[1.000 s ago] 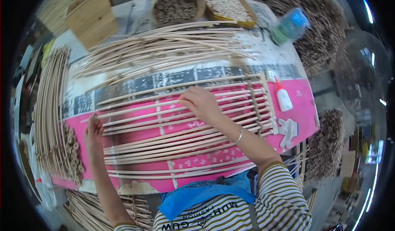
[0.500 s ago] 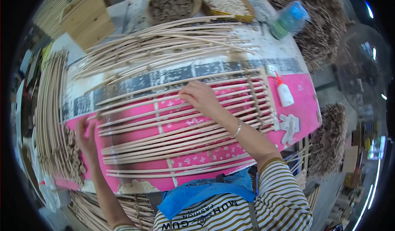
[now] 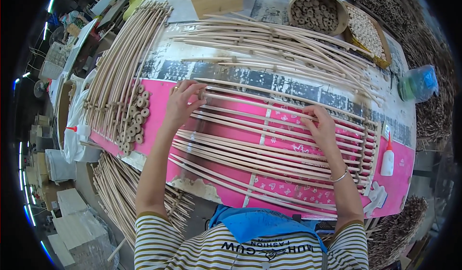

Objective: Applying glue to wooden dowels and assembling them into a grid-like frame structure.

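Long thin wooden rods (image 3: 269, 149) lie side by side across a pink sheet, their right ends set through wooden rings along a strip (image 3: 374, 161). At their left ends, my left hand (image 3: 183, 101) is closed, thumb and fingers pinching a small wooden ring (image 3: 202, 95) at the tip of one upper rod (image 3: 240, 100). Farther right along the upper rods, my right hand (image 3: 320, 128) has its thumb and fingertips closed on a rod. Its fingers partly hide the exact contact. Loose wooden rings (image 3: 139, 118) are heaped to the left of my left hand.
A rod bundle (image 3: 122, 53) lies at left, and more rods (image 3: 284, 44) at the back. Behind stand a bucket of rings (image 3: 315, 15), a box of pale pieces (image 3: 368, 32) and a wrapped green container (image 3: 417, 83). A glue bottle (image 3: 387, 161) and white glove (image 3: 376, 197) are at right.
The view has swung left. My left hand has moved up to the upper rods' left ends and closed on a ring. My right hand has shifted right along the rods.
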Tool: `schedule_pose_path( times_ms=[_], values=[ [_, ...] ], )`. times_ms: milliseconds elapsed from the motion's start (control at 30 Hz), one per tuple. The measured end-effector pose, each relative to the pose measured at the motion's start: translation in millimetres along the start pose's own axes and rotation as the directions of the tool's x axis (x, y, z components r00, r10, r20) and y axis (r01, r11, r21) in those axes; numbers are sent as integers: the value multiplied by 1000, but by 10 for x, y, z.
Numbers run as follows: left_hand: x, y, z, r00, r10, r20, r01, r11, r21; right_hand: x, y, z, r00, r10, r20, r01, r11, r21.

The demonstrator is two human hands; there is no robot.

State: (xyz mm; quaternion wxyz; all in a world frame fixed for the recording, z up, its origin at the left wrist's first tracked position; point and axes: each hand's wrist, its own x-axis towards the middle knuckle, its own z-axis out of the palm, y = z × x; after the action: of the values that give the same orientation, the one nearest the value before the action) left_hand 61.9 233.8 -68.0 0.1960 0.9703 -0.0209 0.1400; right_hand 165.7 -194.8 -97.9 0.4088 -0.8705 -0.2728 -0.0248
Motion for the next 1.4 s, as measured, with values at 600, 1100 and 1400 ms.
schedule_pose_path(
  times_ms=[600, 1100, 1400],
  values=[
    [-29, -105, 205, 999, 32, 8, -32, 999, -13, 66, -33, 47, 968, -246, -55, 222, 935, -276],
    [157, -82, 243, 992, 124, -2, -124, 992, -14, 161, 142, 109, 969, -228, -99, 202, 955, -218],
    [31, -91, 283, 999, 1, 50, 3, 997, -75, -28, 106, 161, 965, -212, -152, 176, 959, -221]
  ],
)
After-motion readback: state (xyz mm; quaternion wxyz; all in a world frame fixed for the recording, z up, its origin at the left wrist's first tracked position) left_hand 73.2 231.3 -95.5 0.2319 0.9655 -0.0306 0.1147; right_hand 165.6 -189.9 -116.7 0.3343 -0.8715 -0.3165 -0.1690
